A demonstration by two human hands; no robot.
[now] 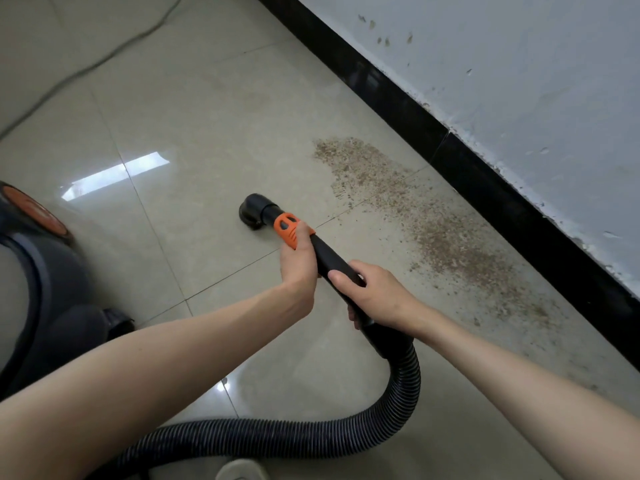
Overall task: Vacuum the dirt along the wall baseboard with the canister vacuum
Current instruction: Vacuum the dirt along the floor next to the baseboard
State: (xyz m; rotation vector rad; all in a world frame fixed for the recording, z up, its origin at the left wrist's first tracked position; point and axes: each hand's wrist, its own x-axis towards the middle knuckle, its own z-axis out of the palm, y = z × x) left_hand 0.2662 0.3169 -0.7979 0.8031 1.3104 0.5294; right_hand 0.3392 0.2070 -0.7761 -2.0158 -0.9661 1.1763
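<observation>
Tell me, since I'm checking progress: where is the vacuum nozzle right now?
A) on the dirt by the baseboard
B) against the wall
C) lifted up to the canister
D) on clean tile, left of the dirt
D: the nozzle sits on bare tile, apart from the dirt spread beside the baseboard.

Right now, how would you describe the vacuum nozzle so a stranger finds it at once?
Start at the black baseboard, then cross the brown dirt onto the cleaner floor tiles. There the nozzle sits: a round black head, alone in having an orange collar behind it.
</observation>
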